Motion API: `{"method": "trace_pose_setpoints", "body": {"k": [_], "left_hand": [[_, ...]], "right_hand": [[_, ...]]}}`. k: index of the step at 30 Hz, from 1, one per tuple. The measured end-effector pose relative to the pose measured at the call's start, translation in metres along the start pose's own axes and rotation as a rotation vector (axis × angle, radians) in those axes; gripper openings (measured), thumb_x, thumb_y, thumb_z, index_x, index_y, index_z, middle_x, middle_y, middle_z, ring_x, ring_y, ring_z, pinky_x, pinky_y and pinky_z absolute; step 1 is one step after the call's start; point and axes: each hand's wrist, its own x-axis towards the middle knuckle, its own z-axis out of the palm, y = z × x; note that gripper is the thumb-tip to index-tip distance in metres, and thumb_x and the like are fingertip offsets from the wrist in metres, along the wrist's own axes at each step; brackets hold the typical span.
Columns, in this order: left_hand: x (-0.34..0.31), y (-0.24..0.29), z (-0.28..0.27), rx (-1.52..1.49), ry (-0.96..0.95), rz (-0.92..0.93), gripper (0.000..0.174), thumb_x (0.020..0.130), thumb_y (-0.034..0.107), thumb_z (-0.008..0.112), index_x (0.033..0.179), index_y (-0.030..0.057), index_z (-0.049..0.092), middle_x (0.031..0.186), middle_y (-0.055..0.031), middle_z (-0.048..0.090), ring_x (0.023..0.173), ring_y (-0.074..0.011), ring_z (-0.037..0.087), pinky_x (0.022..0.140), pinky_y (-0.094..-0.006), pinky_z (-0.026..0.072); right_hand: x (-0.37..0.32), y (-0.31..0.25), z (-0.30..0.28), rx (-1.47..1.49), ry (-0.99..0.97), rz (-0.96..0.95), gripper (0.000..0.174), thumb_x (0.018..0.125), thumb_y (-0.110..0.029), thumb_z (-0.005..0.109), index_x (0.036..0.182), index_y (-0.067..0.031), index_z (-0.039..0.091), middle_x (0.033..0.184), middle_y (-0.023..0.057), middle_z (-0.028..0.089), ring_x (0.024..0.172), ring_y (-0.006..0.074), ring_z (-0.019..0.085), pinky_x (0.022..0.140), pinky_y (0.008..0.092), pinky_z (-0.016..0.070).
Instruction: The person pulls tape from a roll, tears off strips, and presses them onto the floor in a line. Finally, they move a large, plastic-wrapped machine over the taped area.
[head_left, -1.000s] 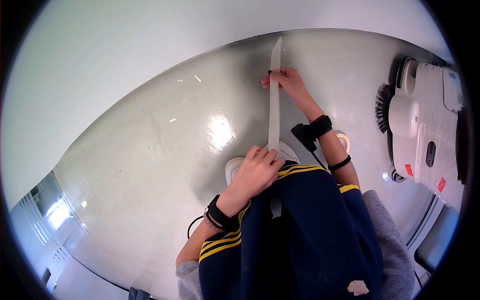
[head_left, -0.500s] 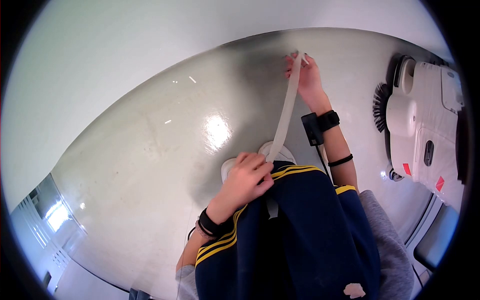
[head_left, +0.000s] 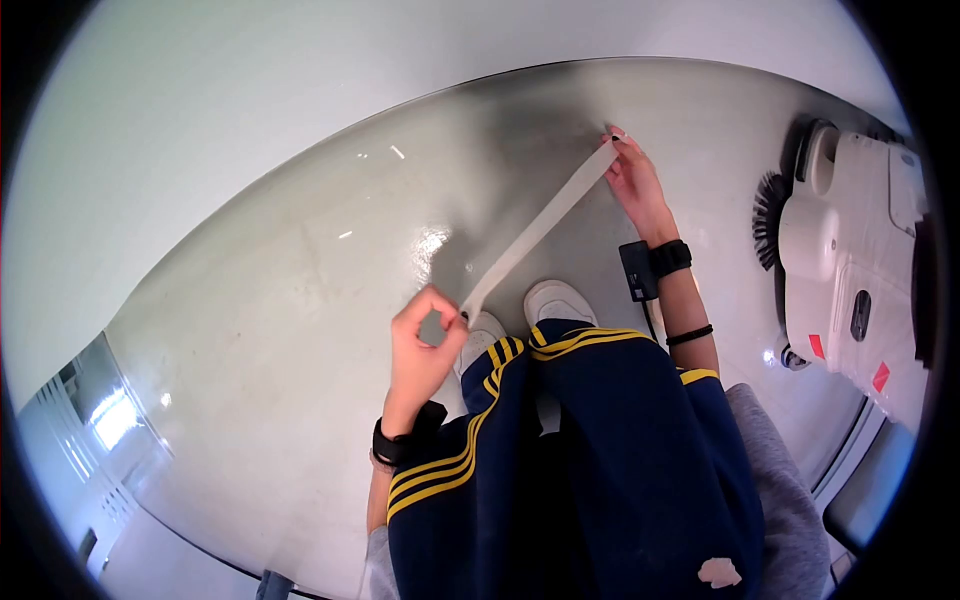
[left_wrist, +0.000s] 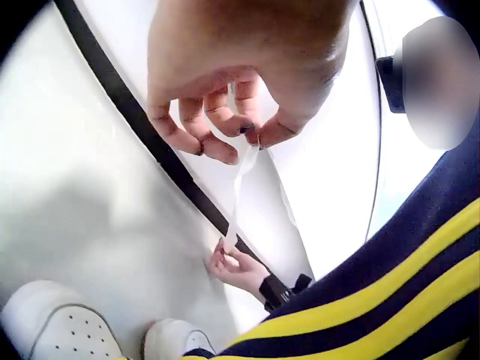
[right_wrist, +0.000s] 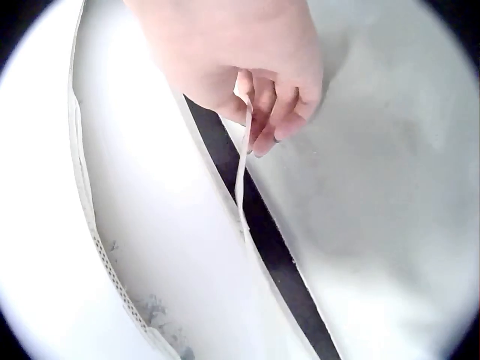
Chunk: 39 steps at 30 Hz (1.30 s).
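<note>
A long pale strip (head_left: pixel 540 228) stretches diagonally between the two hands in the head view, above the floor. Its near end is pinched between thumb and index finger of the left hand (head_left: pixel 422 345), which form a ring. The right hand (head_left: pixel 637 187) holds the far end at its fingertips. In the left wrist view the strip (left_wrist: pixel 237 191) hangs narrow and edge-on from the left hand (left_wrist: pixel 247 75), with the right hand (left_wrist: pixel 238 270) at its other end. The right wrist view has the strip (right_wrist: pixel 241 169) running down from the right hand (right_wrist: pixel 247 67).
White shoes (head_left: pixel 558 303) stand on the glossy floor (head_left: pixel 300 300) below the hands. A white machine with a black brush (head_left: pixel 768 220) is at the right. A white surface (head_left: pixel 250 90) borders the floor at the upper left. Small white scraps (head_left: pixel 397 153) lie on the floor.
The left hand has moved left, away from the thighs, with its end of the strip. The right hand has shifted right. The strip has swung from near vertical to diagonal.
</note>
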Motion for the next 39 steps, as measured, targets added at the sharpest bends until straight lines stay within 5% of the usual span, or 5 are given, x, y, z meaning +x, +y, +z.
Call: {"method": "trace_pose_setpoints", "body": {"k": [7, 21, 32, 36, 39], "left_hand": [[0.011, -0.040, -0.056, -0.020, 0.301, -0.077, 0.014, 0.085, 0.008, 0.060, 0.078, 0.0042, 0.048, 0.075, 0.0017, 0.050, 0.069, -0.0067, 0.046, 0.066, -0.0215, 0.0395], [0.070, -0.131, -0.129, 0.711, 0.853, -0.428, 0.046, 0.067, 0.045, 0.074, 0.071, 0.0092, 0.046, 0.063, -0.0033, 0.052, 0.060, -0.0249, 0.052, 0.062, -0.0371, 0.0383], [0.067, -0.133, -0.111, 0.759, 0.940, -0.431, 0.035, 0.070, 0.035, 0.074, 0.071, 0.0105, 0.049, 0.066, -0.0004, 0.054, 0.075, -0.0245, 0.052, 0.072, -0.0396, 0.0324], [0.063, -0.142, -0.114, 0.666, 0.983, -0.322, 0.030, 0.074, 0.027, 0.072, 0.067, 0.0084, 0.049, 0.057, -0.0020, 0.049, 0.063, -0.0191, 0.048, 0.064, -0.0343, 0.0342], [0.048, -0.146, -0.128, 0.009, 0.969, -0.102, 0.030, 0.079, 0.018, 0.069, 0.064, 0.0070, 0.045, 0.055, 0.0055, 0.043, 0.052, -0.0088, 0.040, 0.051, -0.0254, 0.0310]], "right_hand": [[-0.011, -0.004, 0.042, -0.404, -0.149, -0.155, 0.017, 0.088, -0.013, 0.055, 0.103, -0.0036, 0.059, 0.101, 0.0071, 0.063, 0.088, 0.0115, 0.058, 0.080, 0.0250, 0.0440], [0.068, 0.080, 0.156, -0.727, -0.275, -0.418, 0.009, 0.077, -0.004, 0.065, 0.084, -0.0009, 0.062, 0.072, 0.0006, 0.060, 0.066, 0.0069, 0.054, 0.059, 0.0209, 0.0421], [0.073, 0.089, 0.163, -1.240, -0.256, -0.899, 0.003, 0.076, 0.000, 0.060, 0.079, 0.0002, 0.060, 0.067, 0.0053, 0.055, 0.062, 0.0114, 0.049, 0.059, 0.0262, 0.0421], [0.054, 0.081, 0.177, -1.113, -0.196, -0.757, 0.003, 0.078, -0.001, 0.061, 0.078, -0.0003, 0.059, 0.068, 0.0035, 0.054, 0.065, 0.0104, 0.049, 0.062, 0.0266, 0.0424], [0.023, 0.063, 0.208, -0.767, -0.156, -0.836, 0.007, 0.079, -0.003, 0.065, 0.083, -0.0031, 0.059, 0.076, -0.0008, 0.057, 0.067, 0.0080, 0.047, 0.065, 0.0237, 0.0411]]}}
